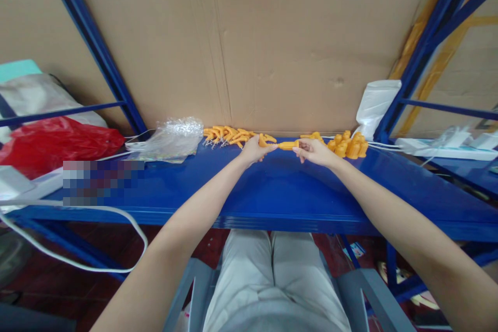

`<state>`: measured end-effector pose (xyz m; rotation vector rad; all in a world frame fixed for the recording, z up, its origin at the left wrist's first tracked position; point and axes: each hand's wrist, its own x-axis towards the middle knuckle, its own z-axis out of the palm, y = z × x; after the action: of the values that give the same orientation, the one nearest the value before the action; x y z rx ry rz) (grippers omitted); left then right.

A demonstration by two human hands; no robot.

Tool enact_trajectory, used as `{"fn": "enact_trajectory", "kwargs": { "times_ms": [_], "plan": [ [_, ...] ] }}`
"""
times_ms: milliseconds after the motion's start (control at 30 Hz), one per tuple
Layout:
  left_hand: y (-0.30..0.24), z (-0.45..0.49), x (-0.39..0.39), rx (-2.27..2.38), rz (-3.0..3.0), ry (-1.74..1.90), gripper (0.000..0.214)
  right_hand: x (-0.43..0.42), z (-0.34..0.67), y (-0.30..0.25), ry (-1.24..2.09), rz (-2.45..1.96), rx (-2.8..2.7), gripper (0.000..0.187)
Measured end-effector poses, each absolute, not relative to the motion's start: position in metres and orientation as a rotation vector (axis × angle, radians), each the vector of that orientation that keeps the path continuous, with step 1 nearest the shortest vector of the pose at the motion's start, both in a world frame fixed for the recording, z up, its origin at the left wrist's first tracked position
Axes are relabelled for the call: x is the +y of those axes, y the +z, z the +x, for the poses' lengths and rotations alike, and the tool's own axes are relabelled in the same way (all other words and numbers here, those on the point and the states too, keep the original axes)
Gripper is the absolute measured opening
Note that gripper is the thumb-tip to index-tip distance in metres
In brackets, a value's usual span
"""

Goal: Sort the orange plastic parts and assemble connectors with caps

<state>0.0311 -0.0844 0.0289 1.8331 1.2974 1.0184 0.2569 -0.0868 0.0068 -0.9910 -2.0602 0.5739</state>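
While both hands meet over the back of the blue desk [272, 187], one orange plastic piece [288, 144] is pinched between them. The left hand [254, 149] closes thumb and fingers on its left end, and the right hand [313, 151] curls its fingertips round the right end. The piece hangs just above the desk, near the cardboard wall [272, 52].

To the left of the hands lies a loose heap of orange pieces [229, 136] with small metal bits among them. To the right a cluster of orange pieces [350, 146] stands upright, packed together. Judging from these two groups, the work looks partway through: a good number sit on each side, though I cannot tell which group is finished.

A clear plastic bag [171, 137] lies beside the left heap, a red bag [54, 142] further left, and a white bag [375, 104] by the right post. No brand, label or writing can be read, and a patch at the left of the desk is blurred out.
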Motion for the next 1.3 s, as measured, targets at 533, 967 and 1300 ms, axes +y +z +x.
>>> {"fn": "enact_trajectory", "kwargs": {
  "times_ms": [533, 967, 1300],
  "plan": [
    [0.031, -0.003, -0.058, 0.868, 1.78, 0.792, 0.014, -0.079, 0.258, 0.006, 0.65, -0.958, -1.917, 0.048],
    [0.024, -0.005, -0.044, 0.764, 1.846, 0.805, 0.017, -0.099, 0.247, 0.015, 0.609, -0.983, -1.954, 0.061],
    [0.025, -0.001, -0.045, 0.785, 1.842, 0.838, 0.016, -0.096, 0.249, 0.015, 0.716, -1.108, -1.941, 0.057]
  ]
}}
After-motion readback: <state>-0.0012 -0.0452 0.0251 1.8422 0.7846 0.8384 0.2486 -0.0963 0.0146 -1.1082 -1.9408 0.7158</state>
